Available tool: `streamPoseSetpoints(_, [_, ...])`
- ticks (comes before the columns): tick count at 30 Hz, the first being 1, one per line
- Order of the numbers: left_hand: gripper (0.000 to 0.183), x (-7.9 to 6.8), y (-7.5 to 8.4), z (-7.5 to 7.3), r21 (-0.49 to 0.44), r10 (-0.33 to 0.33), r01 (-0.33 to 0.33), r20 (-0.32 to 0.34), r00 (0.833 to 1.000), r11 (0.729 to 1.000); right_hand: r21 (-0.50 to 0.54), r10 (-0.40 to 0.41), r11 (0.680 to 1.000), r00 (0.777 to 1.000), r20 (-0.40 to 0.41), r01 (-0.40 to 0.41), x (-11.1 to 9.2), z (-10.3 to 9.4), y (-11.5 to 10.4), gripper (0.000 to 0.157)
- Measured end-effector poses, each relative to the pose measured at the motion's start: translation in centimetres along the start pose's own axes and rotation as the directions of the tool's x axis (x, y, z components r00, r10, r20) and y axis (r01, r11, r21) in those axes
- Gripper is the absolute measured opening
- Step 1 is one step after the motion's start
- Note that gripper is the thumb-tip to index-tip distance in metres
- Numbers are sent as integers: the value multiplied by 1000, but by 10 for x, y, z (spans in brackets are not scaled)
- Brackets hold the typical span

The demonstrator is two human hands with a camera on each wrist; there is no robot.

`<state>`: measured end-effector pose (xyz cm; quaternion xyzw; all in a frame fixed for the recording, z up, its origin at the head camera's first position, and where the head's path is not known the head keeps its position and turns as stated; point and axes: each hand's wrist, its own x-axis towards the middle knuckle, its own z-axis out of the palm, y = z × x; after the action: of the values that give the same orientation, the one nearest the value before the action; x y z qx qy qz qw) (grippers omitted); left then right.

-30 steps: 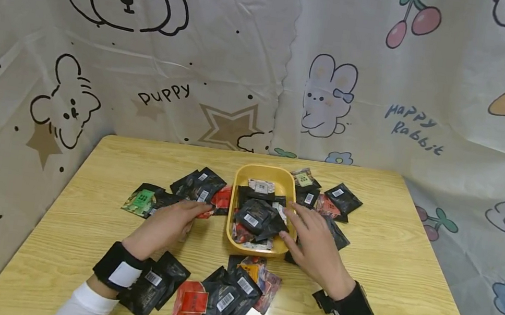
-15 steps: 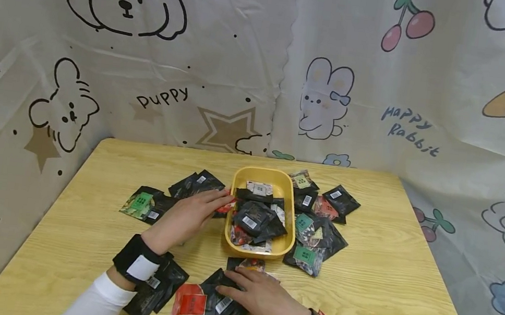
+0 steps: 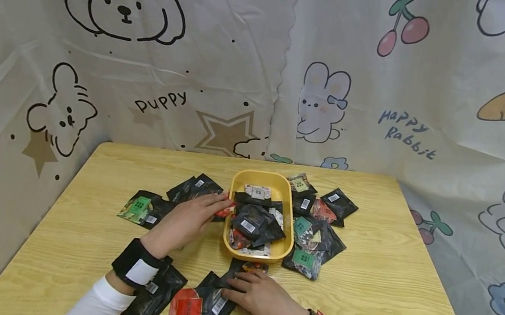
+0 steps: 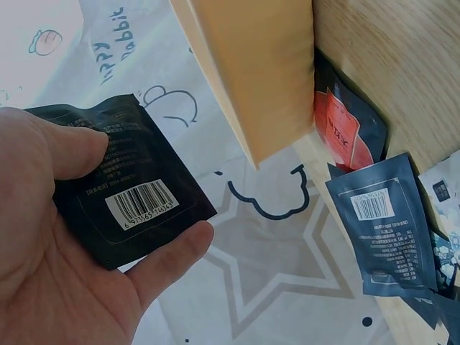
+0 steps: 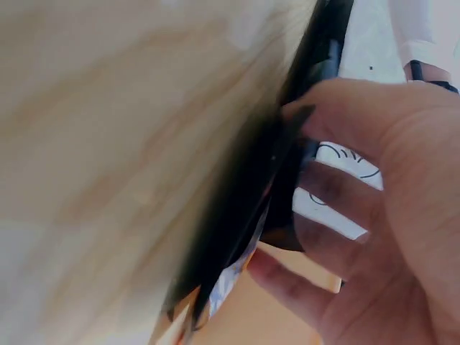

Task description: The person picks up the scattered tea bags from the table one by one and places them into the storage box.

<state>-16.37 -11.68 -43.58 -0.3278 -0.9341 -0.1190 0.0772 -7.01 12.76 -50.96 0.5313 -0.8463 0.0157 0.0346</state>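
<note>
My left hand [image 3: 185,220] is at the left wall of the yellow basket [image 3: 290,236]. It pinches a flat black sachet [image 4: 136,187], barcode side showing in the left wrist view, between thumb and fingers. Small black and red sachets fill the basket, a dark barcoded sachet [image 3: 251,221] on top. In front of the basket, my right hand [image 3: 265,298] grips a black sachet [image 5: 237,208] by its edge, thumb on one side and fingers on the other. Other sachets lie right beside it, including a red-fronted sachet [image 3: 187,307]; the right wrist view is blurred.
Several sachets lie to the right of the basket, among them a green-labelled sachet [image 3: 303,259]. More are at the left, with a green-fronted sachet [image 3: 138,207] outermost. Dark sachets [image 3: 155,293] lie by my left forearm. A printed cloth [image 3: 225,70] hangs behind the table [image 3: 384,279].
My left hand has moved right to the basket's side with its sachet. My right hand has left the basket's right side, come down to the front pile and taken hold of a sachet there.
</note>
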Motion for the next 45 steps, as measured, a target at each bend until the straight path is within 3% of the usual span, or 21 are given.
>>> streamPoseSetpoints(6, [55, 3, 2, 1, 4, 14, -14, 10, 1000, 1000, -86, -13, 996, 994, -110, 3, 2, 4, 5, 34])
streamPoseSetpoints(10, [53, 9, 4, 1, -4, 36, -36, -2, 999, 999, -66, 1, 998, 984, -179, -13, 0, 0, 8, 36])
streamPoseSetpoints(14, [54, 15, 6, 2, -18, 44, -45, -21, 999, 999, -30, 20, 999, 966, -258, -29, -5, -16, 9, 42])
streamPoseSetpoints(18, [52, 23, 11, 5, -54, 59, -61, -31, 998, 997, 3, 56, 998, 917, -395, -60, -12, -41, 10, 35])
streamPoseSetpoints(23, [50, 35, 20, 11, -68, 92, -92, 6, 996, 993, 6, 115, 991, 827, -551, -135, -22, -70, 18, 33])
streamPoseSetpoints(28, [54, 51, 25, 17, -61, 132, -130, 20, 991, 990, 42, 188, 977, 753, -630, -209, -33, -88, 29, 27])
streamPoseSetpoints(31, [55, 60, 26, 21, -59, 115, -113, 41, 992, 992, 56, 214, 970, 730, -649, -235, -38, -91, 34, 26])
streamPoseSetpoints(37, [75, 66, 29, 28, -36, 4, 2, 180, 984, 999, 71, 244, 959, 676, -696, -273, -41, -89, 46, 24])
streamPoseSetpoints(40, [73, 62, 29, 25, -39, 1, 6, 165, 986, 999, 76, 268, 949, 658, -704, -306, -39, -86, 61, 25])
streamPoseSetpoints(45, [67, 46, 26, 17, -40, -14, 19, 121, 993, 999, 76, 328, 920, 653, -683, -383, -28, -84, 95, 29])
